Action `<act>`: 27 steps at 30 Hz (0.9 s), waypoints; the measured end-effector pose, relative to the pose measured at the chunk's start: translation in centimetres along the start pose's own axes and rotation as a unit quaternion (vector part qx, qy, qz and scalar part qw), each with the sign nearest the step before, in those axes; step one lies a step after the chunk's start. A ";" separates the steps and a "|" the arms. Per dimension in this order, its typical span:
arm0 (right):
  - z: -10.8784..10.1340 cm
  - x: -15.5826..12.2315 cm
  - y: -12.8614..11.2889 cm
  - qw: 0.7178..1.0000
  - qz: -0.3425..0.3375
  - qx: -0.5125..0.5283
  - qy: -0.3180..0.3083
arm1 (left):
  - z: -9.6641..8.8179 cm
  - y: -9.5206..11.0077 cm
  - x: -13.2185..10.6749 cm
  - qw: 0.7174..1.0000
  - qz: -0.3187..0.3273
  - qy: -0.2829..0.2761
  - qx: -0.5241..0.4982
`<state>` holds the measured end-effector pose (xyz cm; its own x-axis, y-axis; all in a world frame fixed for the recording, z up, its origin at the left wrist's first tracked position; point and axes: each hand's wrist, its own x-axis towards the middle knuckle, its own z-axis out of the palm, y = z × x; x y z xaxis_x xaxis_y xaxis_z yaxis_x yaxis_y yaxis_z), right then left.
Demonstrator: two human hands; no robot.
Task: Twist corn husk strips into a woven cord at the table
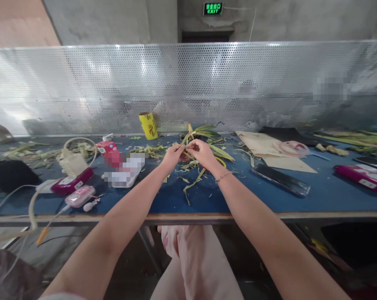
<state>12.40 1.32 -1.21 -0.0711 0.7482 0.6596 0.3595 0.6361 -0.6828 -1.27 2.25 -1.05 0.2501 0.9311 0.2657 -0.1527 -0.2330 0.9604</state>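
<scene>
Left hand point(174, 156) and right hand point(203, 153) pinch leafy green stalks point(203, 132) over the middle of the blue desk point(166, 205).
The stalks look light, flexible and fibrous, likely to split lengthwise, so a fingertip pinch near a firmer end should suit. Each hand is closed at thumb and forefinger, tips nearly meeting; the exact piece between them is too small to tell. Loose peeled strips point(188, 192) lie just nearer the desk edge; beyond, a yellow printed cylinder point(148, 126) leans left, and a smartphone point(281, 179) lies right.
</scene>
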 end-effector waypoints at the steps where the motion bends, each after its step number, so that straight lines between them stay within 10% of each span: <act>1: 0.0 0.0 0.0 1.000 0.007 0.004 0.007 | 0.0 -0.1 0.1 1.000 -0.001 0.013 0.001; 9: -0.3 0.3 0.4 0.995 0.102 -0.007 0.009 | 0.0 -0.2 0.1 0.999 0.016 -0.014 0.048; 27: -0.7 -0.1 -1.1 0.992 0.068 0.108 -0.003 | -0.1 -0.4 0.0 0.998 -0.009 -0.037 0.051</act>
<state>12.66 0.41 -0.27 -0.0415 0.8309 0.5548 0.1577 0.5538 -0.8176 -1.36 2.35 -1.42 0.3226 0.9130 0.2499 -0.0507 -0.2470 0.9677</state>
